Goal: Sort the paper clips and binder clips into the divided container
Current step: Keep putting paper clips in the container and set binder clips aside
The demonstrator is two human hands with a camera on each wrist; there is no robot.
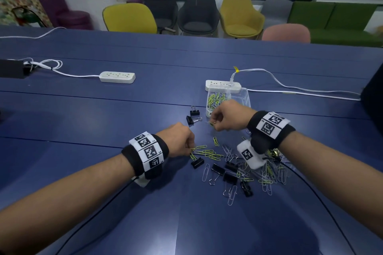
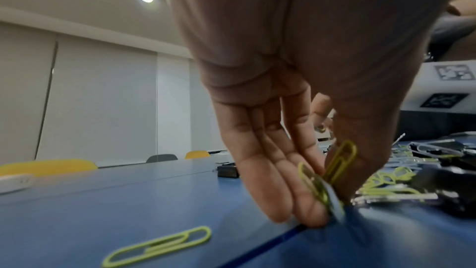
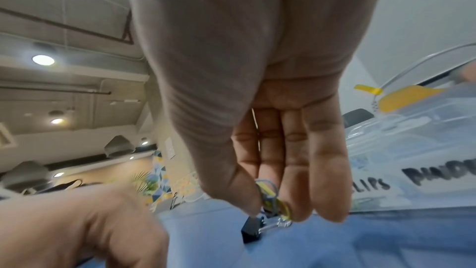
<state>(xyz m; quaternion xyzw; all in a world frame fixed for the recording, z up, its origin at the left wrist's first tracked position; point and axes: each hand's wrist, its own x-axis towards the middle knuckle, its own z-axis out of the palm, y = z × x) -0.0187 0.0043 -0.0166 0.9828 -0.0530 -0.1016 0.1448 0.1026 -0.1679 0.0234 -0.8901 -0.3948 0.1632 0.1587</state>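
Progress is judged partial: many paper clips are already gathered in the left compartment of the container (image 1: 244,94), while a mixed pile (image 1: 238,167) of paper clips and binder clips is left near it. Green clips are pinched by the left hand (image 1: 180,141) and right hand (image 1: 226,115). Power strips (image 1: 117,77) and cables are laid beyond the container.

Bare forearms; black wristbands (image 1: 145,156) w/ white square-code tags, white cam pods underneath, thin black cables.
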